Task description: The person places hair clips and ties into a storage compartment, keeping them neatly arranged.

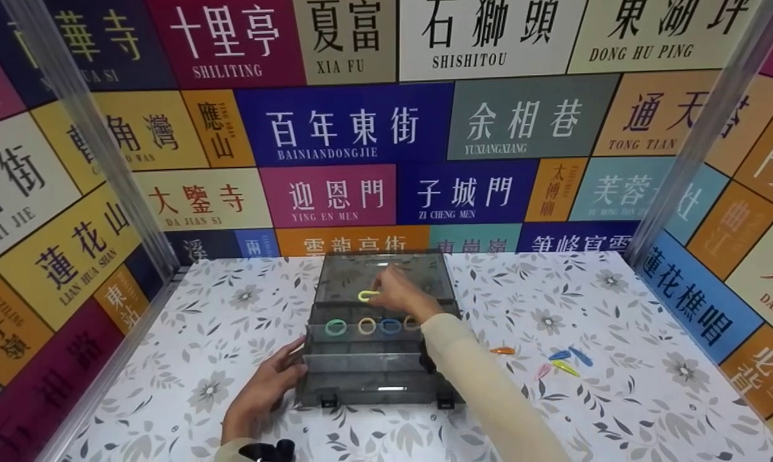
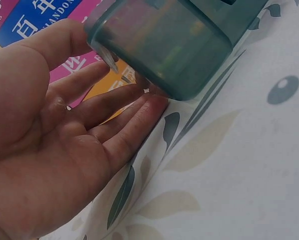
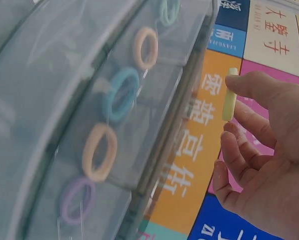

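Note:
A smoky see-through compartment box [image 1: 370, 378] stands on the table, its lid [image 1: 341, 276] raised at the back. In a row inside lie several hair ties: green [image 1: 336, 327], beige [image 1: 367, 326], blue [image 1: 390, 326], another beige [image 3: 99, 152] and purple [image 3: 78, 201]. Between thumb and index finger, my right hand [image 1: 396, 292] pinches a yellow hair tie [image 3: 230, 95] above the box, in front of the lid. My left hand [image 1: 271, 385] rests against the box's left side, fingers fairly straight, thumb at the upper edge [image 2: 97, 30].
Right of the box, several snap hair clips lie on the floral tablecloth [image 1: 206, 391]: orange [image 1: 503, 351], blue [image 1: 580, 357], pink [image 1: 543, 371] and yellow [image 1: 564, 367]. A wall of coloured signs [image 1: 335, 128] rises behind the table.

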{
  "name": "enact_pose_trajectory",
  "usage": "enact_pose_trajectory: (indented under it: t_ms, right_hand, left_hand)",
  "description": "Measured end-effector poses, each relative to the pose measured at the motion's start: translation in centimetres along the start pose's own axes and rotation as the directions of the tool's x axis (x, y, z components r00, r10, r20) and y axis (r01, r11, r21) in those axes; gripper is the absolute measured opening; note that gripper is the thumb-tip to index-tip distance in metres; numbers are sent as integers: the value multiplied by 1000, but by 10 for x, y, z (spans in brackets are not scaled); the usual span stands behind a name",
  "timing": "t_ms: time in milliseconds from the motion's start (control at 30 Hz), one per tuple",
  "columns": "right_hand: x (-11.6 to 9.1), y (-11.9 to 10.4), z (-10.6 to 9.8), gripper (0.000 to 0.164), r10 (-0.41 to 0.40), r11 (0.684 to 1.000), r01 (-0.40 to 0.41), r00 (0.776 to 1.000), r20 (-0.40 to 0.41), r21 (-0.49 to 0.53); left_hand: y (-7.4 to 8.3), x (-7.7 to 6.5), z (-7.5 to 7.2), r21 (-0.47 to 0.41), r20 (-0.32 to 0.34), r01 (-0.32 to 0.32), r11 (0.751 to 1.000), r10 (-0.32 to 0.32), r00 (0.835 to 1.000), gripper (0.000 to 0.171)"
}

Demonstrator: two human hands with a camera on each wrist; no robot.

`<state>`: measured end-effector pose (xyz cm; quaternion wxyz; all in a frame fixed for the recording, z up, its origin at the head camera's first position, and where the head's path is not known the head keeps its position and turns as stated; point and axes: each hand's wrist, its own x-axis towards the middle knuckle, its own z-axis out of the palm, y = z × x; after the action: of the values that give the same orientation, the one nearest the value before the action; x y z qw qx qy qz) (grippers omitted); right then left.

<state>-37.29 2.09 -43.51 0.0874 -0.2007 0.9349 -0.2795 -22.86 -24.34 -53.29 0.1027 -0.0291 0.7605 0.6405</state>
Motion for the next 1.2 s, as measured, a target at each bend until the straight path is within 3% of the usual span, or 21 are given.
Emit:
enact_pose_trajectory:
  t_ms: [600,1200]
  right_hand:
    - [10,-17,38,13,-35,996,32,999,30,82]
    - [9,-14,49,13,24,997,-27,999,42,76]
  left_hand:
    - [-1,0,-1,23,1,-10,1000,10,1000,64]
    - [-1,1,0,-27,15,-5,1000,5,1000,64]
